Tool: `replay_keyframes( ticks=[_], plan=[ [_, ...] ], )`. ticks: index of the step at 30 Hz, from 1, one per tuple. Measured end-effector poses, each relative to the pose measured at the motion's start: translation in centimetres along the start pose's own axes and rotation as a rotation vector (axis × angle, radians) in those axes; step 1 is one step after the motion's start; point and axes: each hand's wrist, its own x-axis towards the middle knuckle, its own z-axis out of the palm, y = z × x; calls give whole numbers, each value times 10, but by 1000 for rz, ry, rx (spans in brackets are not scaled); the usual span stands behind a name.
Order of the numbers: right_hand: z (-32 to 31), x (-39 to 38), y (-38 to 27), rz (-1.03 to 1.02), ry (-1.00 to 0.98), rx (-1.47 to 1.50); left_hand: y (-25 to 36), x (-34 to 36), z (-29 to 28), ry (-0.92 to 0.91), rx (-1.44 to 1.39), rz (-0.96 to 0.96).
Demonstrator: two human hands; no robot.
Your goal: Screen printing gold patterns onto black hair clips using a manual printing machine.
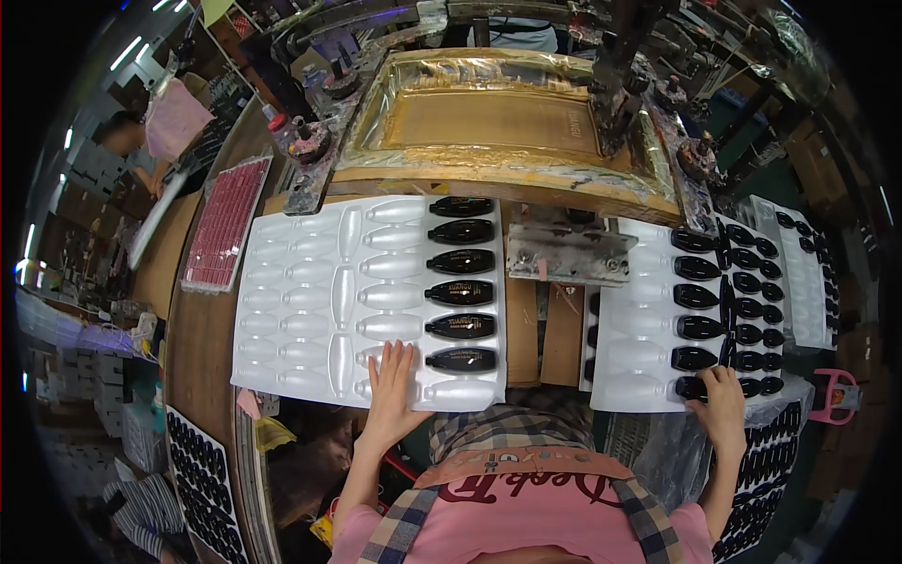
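My left hand [391, 383] lies with fingers apart on the near edge of a white moulded tray [293, 310]. A column of glossy black bottle-shaped pieces with gold print, such as this one [461, 326], fills the tray's right side; the nearest hollow there holds none. At the near edge of a second white tray [631, 329], on the right, my right hand [722, 399] has its fingers closed on a black bottle-shaped piece [692, 387], which still lies in its hollow. More black pieces [699, 327] without visible print sit in that tray.
A wooden-framed printing screen [498, 122] spans the far side, with a stained metal block [568, 256] between the trays. A pack of red strips [225, 226] lies at left. Further trays of black pieces [202, 479] stand at the sides. A person [132, 150] is at far left.
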Motion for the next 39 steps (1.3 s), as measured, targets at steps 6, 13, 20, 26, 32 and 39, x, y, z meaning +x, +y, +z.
replay_keyframes(
  ticks=[6,13,20,26,32,39],
  plan=[
    [-34,8,-12,156,156,308,0,8,-2,62,-6,-16],
    [-21,25,1,143,373,521,2,17,-2,81,70,-16],
    [-25,61,-9,-113,391,744,66,111,-66,277,-147,344],
    [-42,105,-39,-338,356,684,48,293,-23,665,-129,898],
    [-36,146,-48,-297,302,719,63,345,-39,400,-304,466],
    [-22,195,-110,-582,253,679,40,288,-90,504,-897,194]
  ],
)
